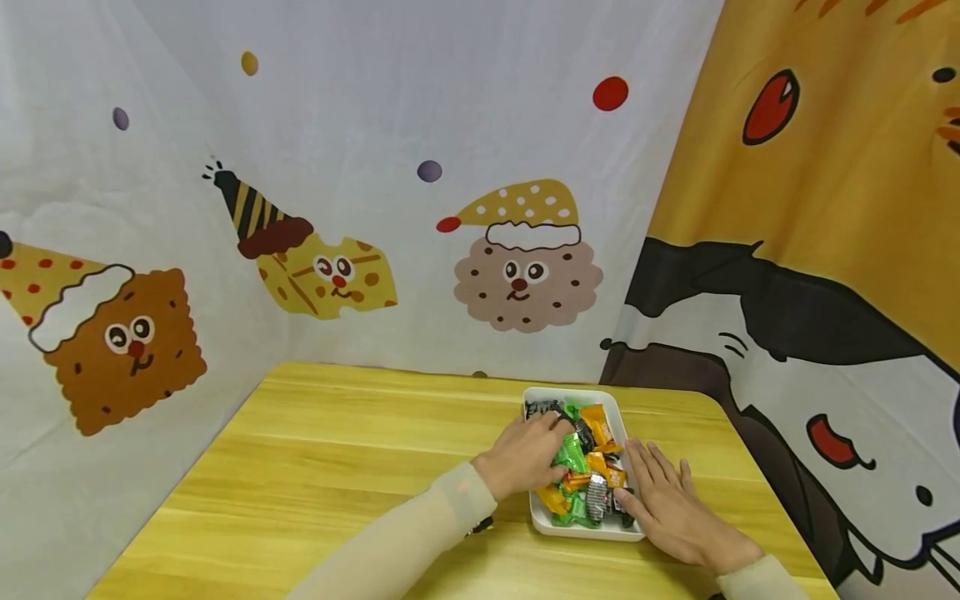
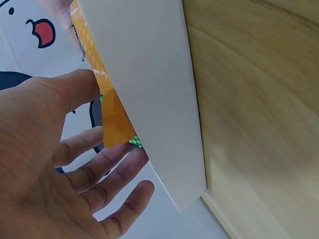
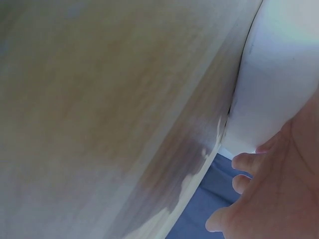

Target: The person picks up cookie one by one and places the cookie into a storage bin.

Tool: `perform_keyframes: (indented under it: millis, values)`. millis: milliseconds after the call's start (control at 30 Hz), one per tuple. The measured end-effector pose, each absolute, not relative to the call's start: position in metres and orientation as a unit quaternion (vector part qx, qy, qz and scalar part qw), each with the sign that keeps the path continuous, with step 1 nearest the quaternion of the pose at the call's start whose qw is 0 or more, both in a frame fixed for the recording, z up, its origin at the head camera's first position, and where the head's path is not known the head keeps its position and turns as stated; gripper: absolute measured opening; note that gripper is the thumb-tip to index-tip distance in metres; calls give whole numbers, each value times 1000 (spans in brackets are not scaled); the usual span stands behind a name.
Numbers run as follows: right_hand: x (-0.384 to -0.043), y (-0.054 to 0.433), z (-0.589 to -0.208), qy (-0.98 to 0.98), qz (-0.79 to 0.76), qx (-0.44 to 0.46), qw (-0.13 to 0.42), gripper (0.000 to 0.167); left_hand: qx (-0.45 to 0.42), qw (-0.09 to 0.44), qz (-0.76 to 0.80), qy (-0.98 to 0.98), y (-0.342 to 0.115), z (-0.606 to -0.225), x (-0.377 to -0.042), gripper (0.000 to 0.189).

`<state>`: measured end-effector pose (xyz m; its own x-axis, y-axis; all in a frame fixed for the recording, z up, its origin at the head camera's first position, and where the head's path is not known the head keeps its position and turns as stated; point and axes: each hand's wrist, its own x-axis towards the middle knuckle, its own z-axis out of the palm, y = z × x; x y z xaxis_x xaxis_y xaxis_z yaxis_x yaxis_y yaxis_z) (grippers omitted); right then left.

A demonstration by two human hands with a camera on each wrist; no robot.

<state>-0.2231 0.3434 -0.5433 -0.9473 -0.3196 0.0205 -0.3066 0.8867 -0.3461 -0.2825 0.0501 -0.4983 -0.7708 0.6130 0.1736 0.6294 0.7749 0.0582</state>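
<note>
A white tray [image 1: 588,532] holds several wrapped candies in green, orange, black and silver wrappers. My left hand [image 1: 522,457] reaches over its left rim, fingers spread and slightly bent among the candies. Seen from the left wrist, the thumb touches an orange-wrapped candy [image 2: 117,119] that sticks up above the wall; no candy shows in that hand's grasp. Along the tray's right side lies my right hand [image 1: 678,510], fingers extended and thumb over the rim. In the right wrist view its palm [image 3: 279,199] is against the tray's outer wall [image 3: 269,74].
The tray stands on a wood-grain table [image 1: 337,467], towards its right side. A small dark item [image 1: 482,526] shows beside the left sleeve. Behind the table hangs a white cloth [image 1: 360,100] with cartoon snacks; an orange cartoon cloth [image 1: 862,208] hangs at the right.
</note>
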Motion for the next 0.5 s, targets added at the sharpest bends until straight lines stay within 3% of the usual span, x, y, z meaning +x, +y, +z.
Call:
perform_keyframes:
  millis: [500]
  values:
    - [-223, 343, -543, 971, -176, -161, 15, 89, -337, 82, -64, -936, 42, -498, -281, 65]
